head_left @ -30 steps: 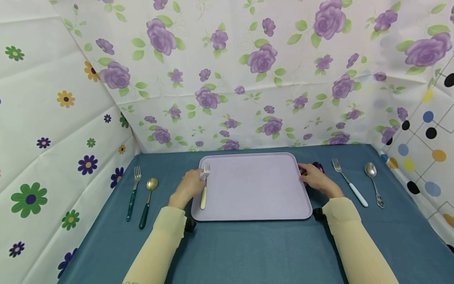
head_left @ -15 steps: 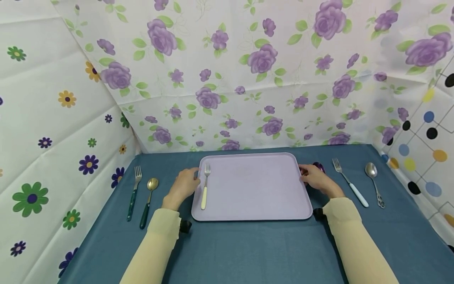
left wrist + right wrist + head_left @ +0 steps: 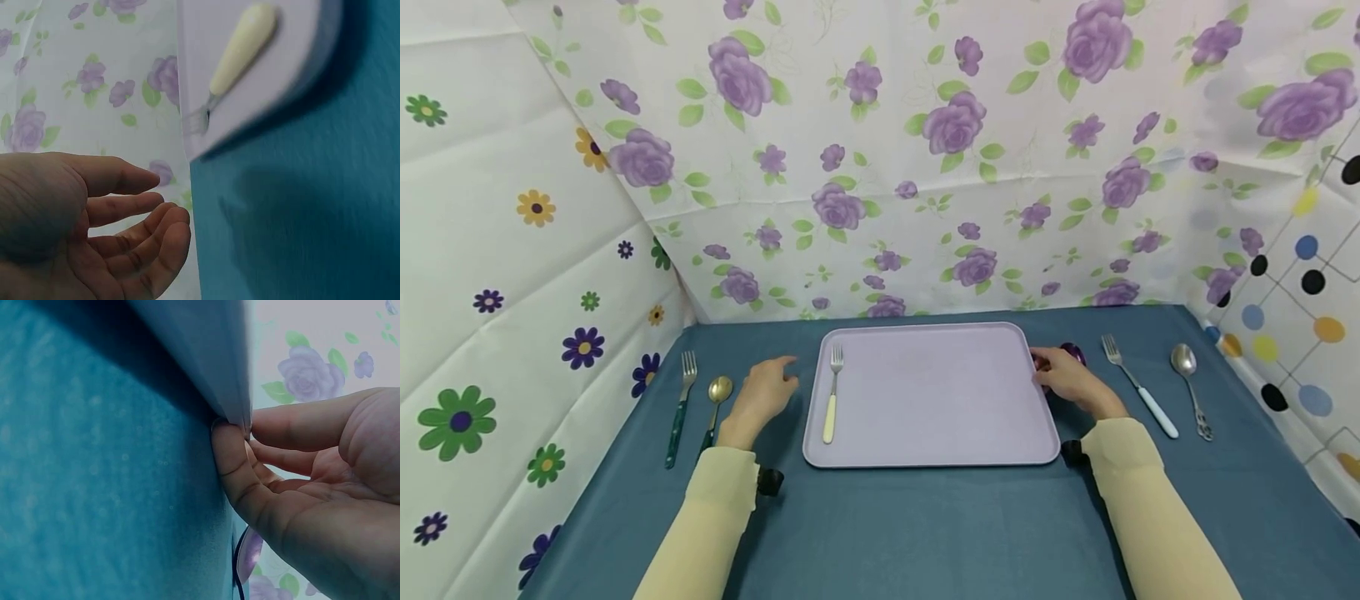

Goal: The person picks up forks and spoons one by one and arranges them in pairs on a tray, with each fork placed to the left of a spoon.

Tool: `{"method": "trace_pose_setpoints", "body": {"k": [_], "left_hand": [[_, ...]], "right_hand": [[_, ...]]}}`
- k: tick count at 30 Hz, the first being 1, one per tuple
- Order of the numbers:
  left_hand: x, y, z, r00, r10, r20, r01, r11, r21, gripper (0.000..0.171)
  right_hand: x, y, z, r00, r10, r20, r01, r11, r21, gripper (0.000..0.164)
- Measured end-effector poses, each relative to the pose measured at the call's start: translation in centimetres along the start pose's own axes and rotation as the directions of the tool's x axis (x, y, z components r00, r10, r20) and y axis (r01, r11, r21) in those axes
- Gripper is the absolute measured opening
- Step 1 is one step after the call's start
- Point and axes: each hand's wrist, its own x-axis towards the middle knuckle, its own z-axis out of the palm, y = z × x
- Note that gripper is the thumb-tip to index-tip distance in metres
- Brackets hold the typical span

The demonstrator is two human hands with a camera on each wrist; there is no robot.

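A lilac tray [image 3: 940, 396] lies on the blue cloth, bearing a fork with a cream handle [image 3: 830, 417] along its left side. My left hand [image 3: 762, 393] hovers left of the tray, holding nothing, its fingers loosely bent in the left wrist view. Beneath its wrist, a gold spoon with a green handle [image 3: 720, 389] is partly covered. On the opposite side my right hand [image 3: 1070, 379] pinches the tray's right edge; the right wrist view shows fingertips on both faces of the rim [image 3: 234, 394]. Behind that hand a shiny dark purple object [image 3: 1073, 352] is mostly hidden.
A green-handled fork [image 3: 679, 417] lies at the far left. To the right are a white-handled fork [image 3: 1142, 390] and a silver spoon [image 3: 1184, 362]. Floral sheets [image 3: 880, 167] hang behind and beside the blue-covered table [image 3: 940, 533].
My left hand has let go of the tray's left side by the cream-handled fork and moved left, away from it. The right hand and tray stay almost still.
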Motion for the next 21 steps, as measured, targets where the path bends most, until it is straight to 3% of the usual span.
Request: {"method": "trace_pose_setpoints", "body": {"k": [5,14,21], "left_hand": [[-0.3,-0.9,-0.8,1.0,0.019,-0.011,-0.019,1.0,0.0,0.046],[-0.8,-1.7,-2.2,0.999,-0.042,-0.028,0.043,0.999,0.033,0.048],[-1.9,-3.3,-3.0,0.997,-0.071,-0.04,0.073,0.996,0.059,0.046]], "right_hand": [[0.0,0.1,-0.1,1.0,-0.009,-0.002,0.009,1.0,0.002,0.057],[-0.1,0.0,-0.1,1.0,-0.017,-0.001,0.017,1.0,-0.01,0.057],[-0.1,-0.1,0.0,1.0,0.002,0.006,-0.002,1.0,-0.012,0.056]]}}
